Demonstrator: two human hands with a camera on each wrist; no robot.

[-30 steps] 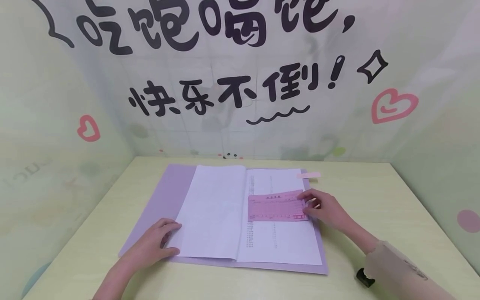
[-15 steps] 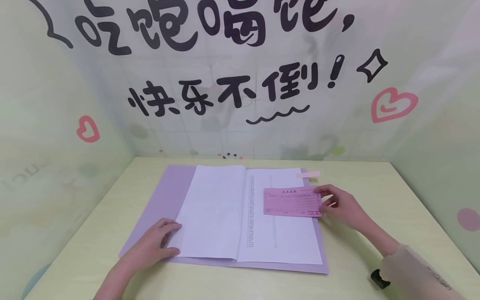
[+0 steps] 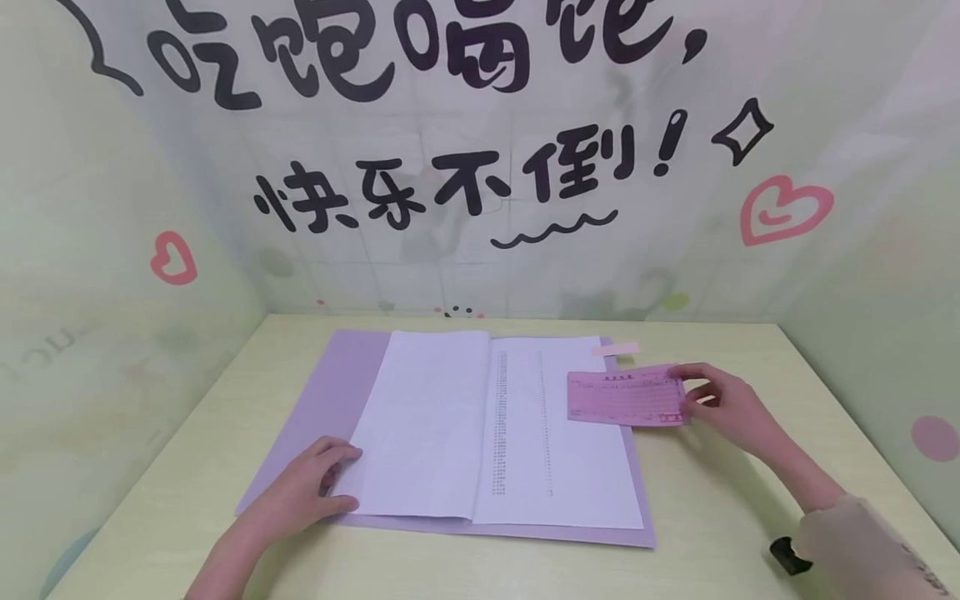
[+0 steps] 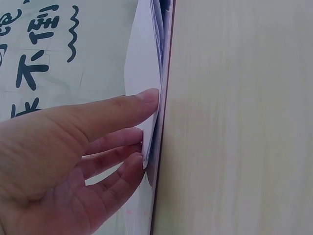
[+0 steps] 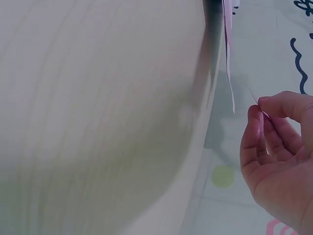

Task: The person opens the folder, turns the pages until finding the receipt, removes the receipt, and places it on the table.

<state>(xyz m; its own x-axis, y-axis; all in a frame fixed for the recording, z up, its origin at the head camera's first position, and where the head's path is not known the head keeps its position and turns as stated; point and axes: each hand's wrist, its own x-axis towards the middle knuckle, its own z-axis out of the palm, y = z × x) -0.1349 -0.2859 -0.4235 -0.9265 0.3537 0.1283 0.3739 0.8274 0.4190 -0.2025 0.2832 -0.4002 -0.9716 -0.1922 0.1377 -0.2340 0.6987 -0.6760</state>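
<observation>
A purple folder (image 3: 330, 392) lies spread on the table, with white pages inside. My left hand (image 3: 303, 487) rests on the left edge of the blank left page (image 3: 420, 425); its thumb and fingertips touch the paper at the lower corner. On the right, my right hand (image 3: 727, 408) pinches the right end of a pink printed form slip (image 3: 624, 397) between thumb and fingers. The slip overlaps the printed right page (image 3: 577, 475) and reaches past the folder's right edge. Seen edge-on in the right wrist view, it is a thin line at the fingertips (image 5: 264, 100).
A pale pink tab (image 3: 617, 349) sticks out at the folder's upper right. The pale wooden table (image 3: 705, 517) meets light walls (image 3: 420, 275) with black writing at the back and sides. A black item (image 3: 791, 556) is at the right sleeve (image 3: 847, 542).
My right hand has moved the pink slip rightward and slightly back, off the middle of the right page and across the folder's right edge. The left hand has stayed in place.
</observation>
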